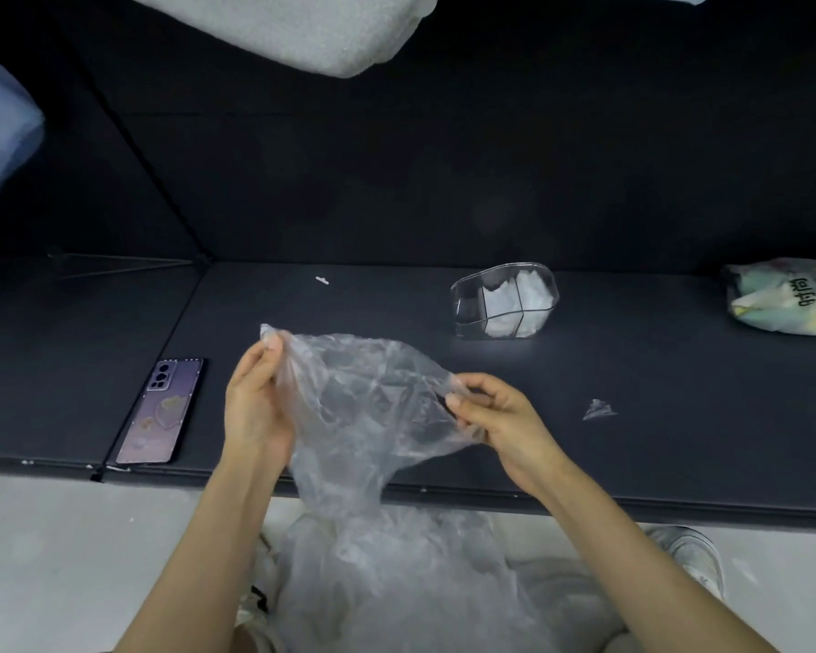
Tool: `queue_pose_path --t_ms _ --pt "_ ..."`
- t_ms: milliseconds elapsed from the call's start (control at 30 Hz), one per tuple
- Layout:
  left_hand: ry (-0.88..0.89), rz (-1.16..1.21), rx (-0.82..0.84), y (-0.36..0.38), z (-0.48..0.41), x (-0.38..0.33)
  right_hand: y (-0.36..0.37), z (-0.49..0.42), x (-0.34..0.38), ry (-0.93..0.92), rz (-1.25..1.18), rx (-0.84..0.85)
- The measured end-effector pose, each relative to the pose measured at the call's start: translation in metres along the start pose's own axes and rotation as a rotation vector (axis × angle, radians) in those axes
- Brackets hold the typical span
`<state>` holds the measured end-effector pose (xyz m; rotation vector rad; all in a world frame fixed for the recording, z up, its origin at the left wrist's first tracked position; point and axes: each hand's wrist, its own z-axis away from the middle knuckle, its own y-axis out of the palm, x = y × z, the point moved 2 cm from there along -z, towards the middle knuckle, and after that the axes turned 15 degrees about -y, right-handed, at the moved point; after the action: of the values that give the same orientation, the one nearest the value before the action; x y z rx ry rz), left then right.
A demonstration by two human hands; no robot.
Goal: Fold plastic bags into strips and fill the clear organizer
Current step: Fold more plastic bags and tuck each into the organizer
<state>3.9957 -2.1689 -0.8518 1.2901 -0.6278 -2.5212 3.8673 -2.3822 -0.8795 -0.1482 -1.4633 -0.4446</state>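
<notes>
Evidently, the left hand [255,407] and right hand [500,417] each pinched a top edge of the clear plastic bag [368,407] with curled fingers [270,344], above the near edge of the tabletop [349,304]. Edges should be drawn taut and laid flat before folding. The clear organizer [505,301] stood near the far edge.

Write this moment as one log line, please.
stage: crumpled clear plastic bag not yet folded | left hand: pinches top corner | right hand: pinches side edge | clear divided organizer: partly filled
</notes>
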Motion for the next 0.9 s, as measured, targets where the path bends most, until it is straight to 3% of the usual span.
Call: queue_pose_path --t_ms 133,300,433,633,900 --pt "0.055 0.060 -0.063 -0.017 -0.009 -0.007 -0.030 0.004 0.006 0.059 -0.081 0.009" --pt "0.062 0.091 -0.086 -0.018 -0.007 -0.009 -0.043 0.007 0.014 -0.021 -0.187 0.135" --pt "0.064 0.120 -0.075 -0.019 -0.006 -0.012 -0.037 0.008 0.025 -0.150 0.020 0.207" --pt "0.083 0.060 -0.069 -0.020 -0.003 -0.020 -0.028 0.004 0.028 -0.326 0.670 0.238" --pt "0.110 -0.012 -0.146 -0.026 -0.004 -0.021 -0.045 0.008 0.030 -0.212 0.536 0.158"
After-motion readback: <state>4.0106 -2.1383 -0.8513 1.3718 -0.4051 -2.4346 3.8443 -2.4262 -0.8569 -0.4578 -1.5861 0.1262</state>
